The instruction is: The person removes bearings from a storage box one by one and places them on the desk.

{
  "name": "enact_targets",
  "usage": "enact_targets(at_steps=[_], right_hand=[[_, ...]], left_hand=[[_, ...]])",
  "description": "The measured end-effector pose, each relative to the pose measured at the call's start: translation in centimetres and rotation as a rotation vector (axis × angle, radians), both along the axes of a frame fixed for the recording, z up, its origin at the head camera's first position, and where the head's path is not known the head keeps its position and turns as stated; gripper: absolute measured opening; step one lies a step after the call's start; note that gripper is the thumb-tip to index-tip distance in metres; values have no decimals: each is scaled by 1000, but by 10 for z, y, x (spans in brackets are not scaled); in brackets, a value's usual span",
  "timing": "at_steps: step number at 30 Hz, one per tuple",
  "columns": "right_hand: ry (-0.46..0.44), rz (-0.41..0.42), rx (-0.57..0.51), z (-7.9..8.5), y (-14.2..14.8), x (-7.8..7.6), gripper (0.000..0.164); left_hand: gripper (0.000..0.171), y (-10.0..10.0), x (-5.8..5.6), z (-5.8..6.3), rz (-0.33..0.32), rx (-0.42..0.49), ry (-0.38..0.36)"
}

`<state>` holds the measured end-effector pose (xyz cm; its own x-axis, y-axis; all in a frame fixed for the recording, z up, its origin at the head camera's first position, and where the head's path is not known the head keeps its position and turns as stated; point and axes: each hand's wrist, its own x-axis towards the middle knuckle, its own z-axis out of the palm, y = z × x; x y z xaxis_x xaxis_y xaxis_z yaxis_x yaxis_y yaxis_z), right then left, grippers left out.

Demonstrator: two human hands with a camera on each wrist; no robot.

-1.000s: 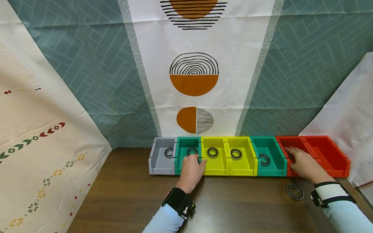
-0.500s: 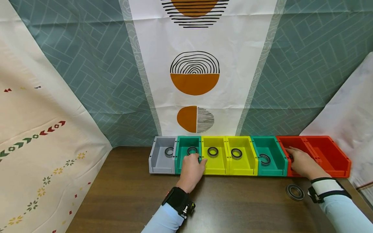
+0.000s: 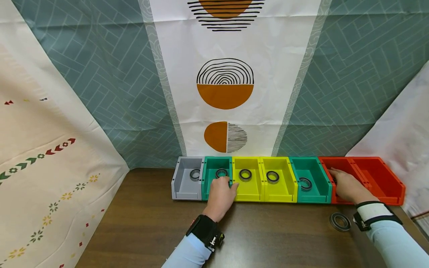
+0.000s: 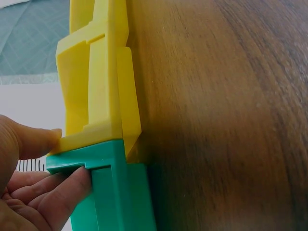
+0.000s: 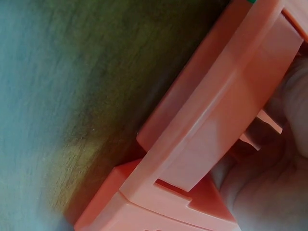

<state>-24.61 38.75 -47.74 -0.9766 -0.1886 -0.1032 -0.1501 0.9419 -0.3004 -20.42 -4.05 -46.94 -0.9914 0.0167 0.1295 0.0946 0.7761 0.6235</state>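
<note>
Left hand (image 3: 221,196): pinches adjoining walls (image 4: 91,147) of left green bin (image 3: 218,163) and left yellow bin (image 3: 247,191). Right hand (image 3: 351,188): inside left red bin (image 3: 338,163); grip hidden, cannot tell. Bearing (image 3: 333,221): on table (image 3: 268,234), just before left red bin.

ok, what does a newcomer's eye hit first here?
Probably the colorful row of bins along the back of the table: gray, green, two yellow, green, two red. Next, the left hand pinching the walls where the left green bin meets yellow, and the right hand in the left red bin. Then the lone ring on the tabletop before the red bins.
</note>
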Motion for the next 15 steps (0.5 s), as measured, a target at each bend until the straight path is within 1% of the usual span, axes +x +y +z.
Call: enact_targets(at_steps=[11, 15], right_hand=[[50, -8, 33, 1, -3, 2, 53], [55, -16, 36, 0, -3, 3, 52]], left_hand=[[44, 0, 0, 1, 4, -2, -4], [45, 0, 0, 1, 6, -2, -11]])
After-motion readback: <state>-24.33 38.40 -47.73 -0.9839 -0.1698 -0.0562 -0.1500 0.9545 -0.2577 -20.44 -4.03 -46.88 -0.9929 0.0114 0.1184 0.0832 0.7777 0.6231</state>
